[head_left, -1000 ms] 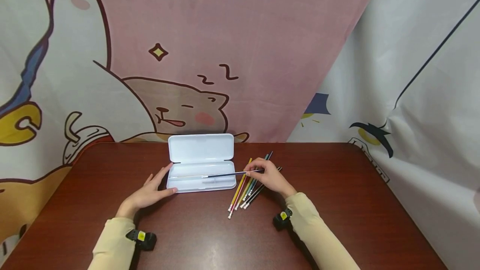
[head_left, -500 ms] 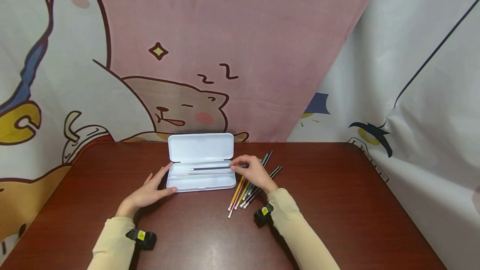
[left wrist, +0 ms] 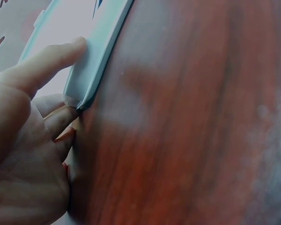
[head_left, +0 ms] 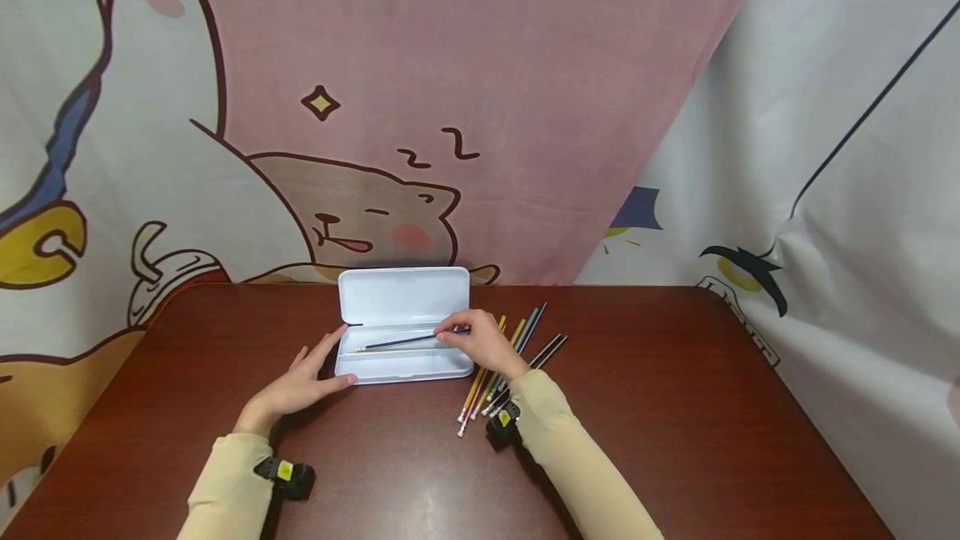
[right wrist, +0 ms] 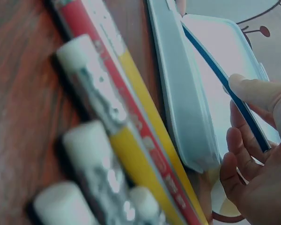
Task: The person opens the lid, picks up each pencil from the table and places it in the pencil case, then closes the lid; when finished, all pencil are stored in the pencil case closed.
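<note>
A white pencil case (head_left: 405,296) stands on the table with its lid raised at the back. My left hand (head_left: 294,387) rests at its left end, fingers nearly straight, thumb near the front corner and forefinger near the hinge; in the left wrist view the thumb lies over the rim. My right hand (head_left: 486,346) pinches a dark blue pencil (right wrist: 215,70) between thumb and fingers. The pencil slants over the case's tray, its eraser end toward the left. Several other pencils (head_left: 475,394), yellow, red, teal and black, lie fanned on the table, partly hidden under the right hand and wrist.
The brown wooden table (head_left: 405,473) ends at the back against a cartoon-printed cloth (head_left: 525,107). Black cameras are strapped to both wrists. In the right wrist view, white pencil erasers (right wrist: 86,140) loom close to the camera.
My right hand has moved left with the blue pencil, from over the pencil pile to over the case. The pencil's eraser end now tilts down toward the tray's left. The left hand stays put.
</note>
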The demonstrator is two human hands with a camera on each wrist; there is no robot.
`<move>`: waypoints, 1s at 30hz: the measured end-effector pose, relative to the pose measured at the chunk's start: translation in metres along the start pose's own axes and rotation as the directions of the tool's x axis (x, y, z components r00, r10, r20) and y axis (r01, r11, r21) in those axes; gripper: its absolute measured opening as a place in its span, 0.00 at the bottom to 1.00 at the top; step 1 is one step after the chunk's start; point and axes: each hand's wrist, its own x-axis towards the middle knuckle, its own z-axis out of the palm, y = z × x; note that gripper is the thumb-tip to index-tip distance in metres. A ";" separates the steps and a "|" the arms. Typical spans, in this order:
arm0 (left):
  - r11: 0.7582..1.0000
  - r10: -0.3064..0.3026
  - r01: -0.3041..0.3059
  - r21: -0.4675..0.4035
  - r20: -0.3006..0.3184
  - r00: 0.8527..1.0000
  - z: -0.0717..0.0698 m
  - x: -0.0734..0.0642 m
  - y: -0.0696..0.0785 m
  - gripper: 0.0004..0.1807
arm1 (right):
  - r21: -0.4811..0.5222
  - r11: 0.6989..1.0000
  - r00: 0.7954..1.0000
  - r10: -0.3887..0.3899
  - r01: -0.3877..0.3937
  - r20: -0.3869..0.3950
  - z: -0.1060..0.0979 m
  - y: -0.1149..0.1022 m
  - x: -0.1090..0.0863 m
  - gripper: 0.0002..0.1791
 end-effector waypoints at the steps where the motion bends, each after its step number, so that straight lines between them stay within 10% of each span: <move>1: 1.000 -0.001 0.001 -0.002 0.001 1.000 0.000 0.000 0.000 0.48 | -0.004 1.000 1.000 -0.007 0.007 -0.001 0.002 0.000 0.001 0.04; 30: 1.000 0.011 -0.011 -0.001 0.000 1.000 0.000 0.000 -0.001 0.48 | -0.007 1.000 0.998 -0.016 0.016 -0.065 -0.006 0.000 -0.014 0.07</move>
